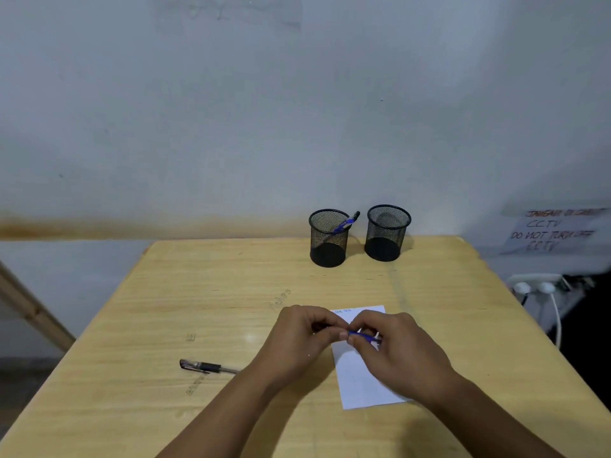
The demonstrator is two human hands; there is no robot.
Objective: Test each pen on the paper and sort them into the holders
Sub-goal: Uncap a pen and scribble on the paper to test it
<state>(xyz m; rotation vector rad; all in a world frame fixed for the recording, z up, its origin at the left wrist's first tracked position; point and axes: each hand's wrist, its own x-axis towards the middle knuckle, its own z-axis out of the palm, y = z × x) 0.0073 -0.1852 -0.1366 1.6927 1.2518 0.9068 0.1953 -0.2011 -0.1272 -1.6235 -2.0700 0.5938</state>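
A blue pen [363, 336] lies level between both my hands, just above the white paper [363, 378]. My right hand [396, 345] pinches its blue barrel. My left hand [304, 332] grips its other end, which is dark and mostly hidden by the fingers. A few blue marks sit at the paper's top edge. A black pen [206, 365] lies on the wooden table [198, 292] to the left of my left forearm. At the back stand two black mesh holders: the left holder [329, 238] has a blue pen [345, 223] leaning in it, and the right holder [386, 233] looks empty.
The table's back edge meets a grey wall. At the right, beyond the table edge, a white power strip [535, 284] with plugs and a white cable sits under a handwritten CCTV notice [555, 231]. A wooden beam [29, 309] slants at the left.
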